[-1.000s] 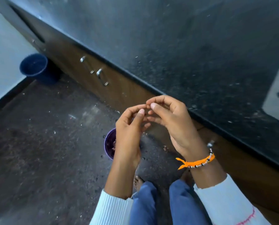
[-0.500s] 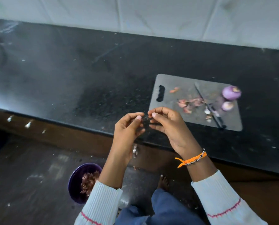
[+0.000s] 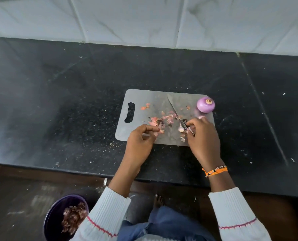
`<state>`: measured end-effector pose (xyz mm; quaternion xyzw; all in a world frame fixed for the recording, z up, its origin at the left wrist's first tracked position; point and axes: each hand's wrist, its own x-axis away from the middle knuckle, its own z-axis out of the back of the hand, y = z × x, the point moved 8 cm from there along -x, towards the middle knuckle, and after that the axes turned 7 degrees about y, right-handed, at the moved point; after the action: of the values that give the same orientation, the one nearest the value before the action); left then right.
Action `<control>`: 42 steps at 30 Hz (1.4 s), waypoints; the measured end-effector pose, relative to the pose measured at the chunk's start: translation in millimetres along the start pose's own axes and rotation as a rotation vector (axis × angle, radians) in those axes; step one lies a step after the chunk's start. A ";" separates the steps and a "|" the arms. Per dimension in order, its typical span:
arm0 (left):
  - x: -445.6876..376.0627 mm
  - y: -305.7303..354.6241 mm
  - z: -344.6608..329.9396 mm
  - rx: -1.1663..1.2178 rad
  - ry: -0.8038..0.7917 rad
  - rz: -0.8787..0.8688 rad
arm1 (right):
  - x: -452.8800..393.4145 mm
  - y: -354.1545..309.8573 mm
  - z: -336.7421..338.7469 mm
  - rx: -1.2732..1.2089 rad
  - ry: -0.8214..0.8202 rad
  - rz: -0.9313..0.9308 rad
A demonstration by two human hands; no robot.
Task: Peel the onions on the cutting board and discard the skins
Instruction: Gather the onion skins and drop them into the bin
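Observation:
A grey cutting board (image 3: 141, 100) lies on the black counter (image 3: 75, 101). One peeled purple onion (image 3: 205, 105) sits at the board's far right corner. Pink onion skins (image 3: 163, 118) are scattered in the middle of the board, and a small onion piece (image 3: 180, 129) lies beside the knife (image 3: 174, 106). My left hand (image 3: 141, 138) pinches at the skins near the board's front edge. My right hand (image 3: 203, 136) curls its fingers and thumb around the knife handle. Another small onion bit (image 3: 201, 117) peeks out behind that hand.
A purple bin (image 3: 52, 218) holding dark onion skins stands on the floor at lower left, below the counter edge. White wall tiles (image 3: 144, 20) back the counter. Wooden cabinet fronts (image 3: 40, 178) run under the counter. My bare foot (image 3: 158, 200) is on the floor.
My view swung up from the floor and bin to the counter. Both hands moved from fingertips together at the counter edge out onto the board, left to the skins, right to the knife handle.

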<state>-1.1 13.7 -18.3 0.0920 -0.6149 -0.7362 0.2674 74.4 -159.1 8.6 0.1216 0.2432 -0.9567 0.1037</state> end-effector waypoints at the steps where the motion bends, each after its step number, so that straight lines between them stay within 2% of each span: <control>1: -3.7 -1.4 -1.9 -0.069 0.015 -0.025 | 0.7 4.4 -3.0 0.031 -0.008 0.008; 4: -11.2 -4.7 -5.1 -0.233 0.050 -0.080 | 5.8 9.6 -12.3 0.000 -0.035 0.015; 10: -24.7 -3.2 -15.6 -0.367 0.033 -0.131 | 4.6 0.1 -15.5 -0.097 -0.085 0.025; 15: -30.5 5.0 -28.8 -0.391 -0.010 -0.145 | 4.3 0.6 -10.8 -0.185 -0.059 -0.047; 20: -28.6 9.7 -39.7 -0.361 -0.053 -0.163 | 3.2 9.2 -22.0 -0.328 -0.120 -0.121; 22: -27.9 9.2 -40.4 -0.363 -0.053 -0.164 | 3.3 5.7 -14.9 -0.348 -0.047 -0.080; 24: -27.4 8.9 -40.2 -0.362 -0.047 -0.166 | 3.4 0.3 -5.3 -0.301 0.038 -0.003; 27: -26.7 8.5 -40.1 -0.367 -0.041 -0.171 | 4.3 -2.7 -9.7 -0.164 -0.004 0.071; 31: -25.8 5.9 -39.2 -0.360 -0.029 -0.167 | 6.2 1.7 -3.5 -0.089 0.075 0.076; 34: -25.0 3.6 -38.8 -0.363 -0.026 -0.160 | 13.8 6.2 0.4 0.073 0.144 0.040; 38: -25.9 2.2 -36.6 -0.368 -0.012 -0.162 | 21.9 8.1 -6.7 0.260 0.135 -0.026; 42: -26.7 1.7 -33.3 -0.387 0.017 -0.178 | 30.8 -10.4 -23.0 0.247 0.079 0.086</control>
<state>37.2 -1.4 -29.4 0.0991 -0.4491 -0.8605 0.2193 46.7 -143.2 -15.1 0.1815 0.1220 -0.9685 0.1192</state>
